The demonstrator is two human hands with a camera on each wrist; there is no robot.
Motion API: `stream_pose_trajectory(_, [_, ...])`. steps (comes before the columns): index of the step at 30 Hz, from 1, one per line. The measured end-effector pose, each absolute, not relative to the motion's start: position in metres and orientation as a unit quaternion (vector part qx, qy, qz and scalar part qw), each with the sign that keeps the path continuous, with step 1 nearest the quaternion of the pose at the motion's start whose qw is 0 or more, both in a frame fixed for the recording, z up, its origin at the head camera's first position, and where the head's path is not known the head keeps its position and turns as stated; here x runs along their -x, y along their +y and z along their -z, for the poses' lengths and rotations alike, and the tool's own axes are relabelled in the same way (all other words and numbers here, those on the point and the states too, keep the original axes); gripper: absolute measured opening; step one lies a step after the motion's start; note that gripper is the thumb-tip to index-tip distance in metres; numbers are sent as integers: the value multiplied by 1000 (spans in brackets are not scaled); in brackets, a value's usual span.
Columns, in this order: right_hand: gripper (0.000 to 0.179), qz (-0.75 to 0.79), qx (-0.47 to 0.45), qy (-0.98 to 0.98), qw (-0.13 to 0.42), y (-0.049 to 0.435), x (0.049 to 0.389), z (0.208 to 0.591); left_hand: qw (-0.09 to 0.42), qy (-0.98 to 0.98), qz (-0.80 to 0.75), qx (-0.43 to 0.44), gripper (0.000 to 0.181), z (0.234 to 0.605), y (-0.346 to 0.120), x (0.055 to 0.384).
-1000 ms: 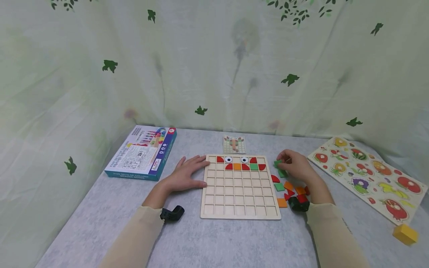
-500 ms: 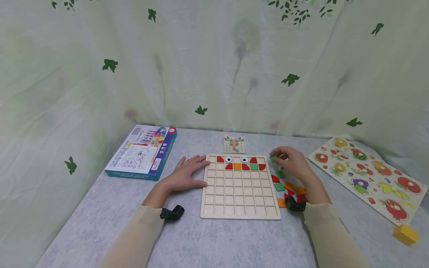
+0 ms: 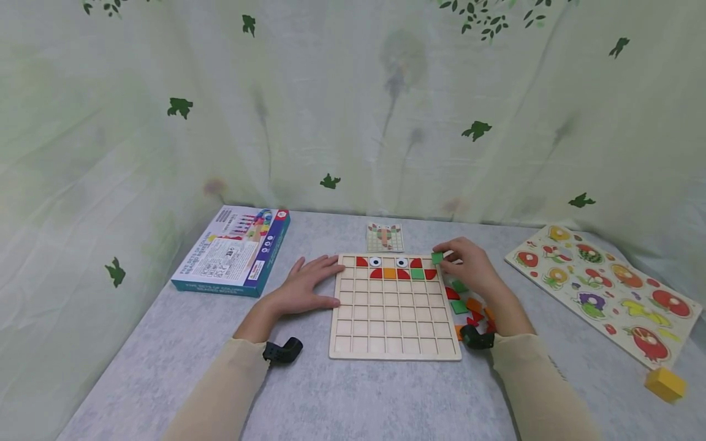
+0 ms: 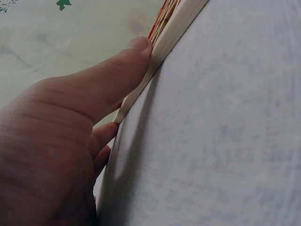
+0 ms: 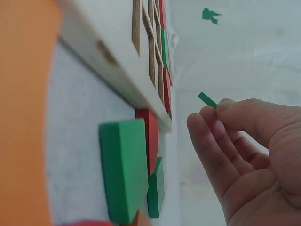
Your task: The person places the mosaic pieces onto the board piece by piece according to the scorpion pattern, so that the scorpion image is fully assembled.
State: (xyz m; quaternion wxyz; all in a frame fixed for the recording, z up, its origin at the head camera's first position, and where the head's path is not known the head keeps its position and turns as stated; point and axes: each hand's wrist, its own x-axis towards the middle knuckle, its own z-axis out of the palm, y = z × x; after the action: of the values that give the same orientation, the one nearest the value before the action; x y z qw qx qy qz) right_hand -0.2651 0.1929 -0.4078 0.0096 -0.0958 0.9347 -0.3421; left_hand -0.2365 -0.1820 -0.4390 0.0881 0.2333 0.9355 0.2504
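Observation:
A wooden grid board lies in the middle of the table, its two far rows partly filled with red, orange, green and eye tiles. My right hand pinches a green square tile between thumb and fingers, over the board's far right corner. In the right wrist view the same green tile shows edge-on at the fingertips. My left hand rests along the board's left edge with fingers spread. The left wrist view has its thumb touching the board's side.
Loose tiles in red, green and orange lie right of the board. Behind it is a small pattern card. A box lies at the left, a fruit puzzle board and a yellow block at the right.
My right hand has lifted a green tile from beside the board and carried it left to the far right corner. My left hand has stayed in place.

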Motion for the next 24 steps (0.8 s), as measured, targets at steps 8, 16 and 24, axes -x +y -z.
stream_pose_trajectory(8, [33, 324, 124, 938, 1, 180, 259, 403, 84, 935, -249, -239, 79, 438, -182, 236])
stream_pose_trajectory(16, [30, 318, 118, 941, 17, 175, 256, 398, 88, 936, -248, -235, 78, 437, -182, 236])
stream_pose_trajectory(24, [27, 328, 133, 935, 19, 169, 257, 396, 94, 935, -251, -230, 78, 438, -182, 236])
